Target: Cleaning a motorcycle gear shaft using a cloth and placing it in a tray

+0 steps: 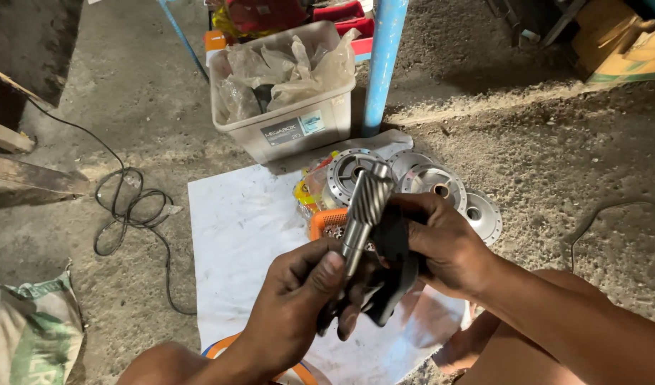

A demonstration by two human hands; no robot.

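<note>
My left hand (299,299) grips the smooth lower shaft of a steel pinion gear (364,207), whose spiral-toothed head points up and away. My right hand (442,242) holds a dark black part (393,257) against the shaft, fingers curled over it. Both hands work close together above a white sheet (235,235) spread on the ground. The lower end of the shaft is hidden between my fingers.
Several round metal flanged hubs (434,182) and a small orange tray (326,222) lie on the sheet behind my hands. A translucent plastic bin (292,125) with crumpled plastic bags stands farther back beside a blue pole (383,64). A black cable (128,207) coils at left; a sack (31,331) lies at lower left.
</note>
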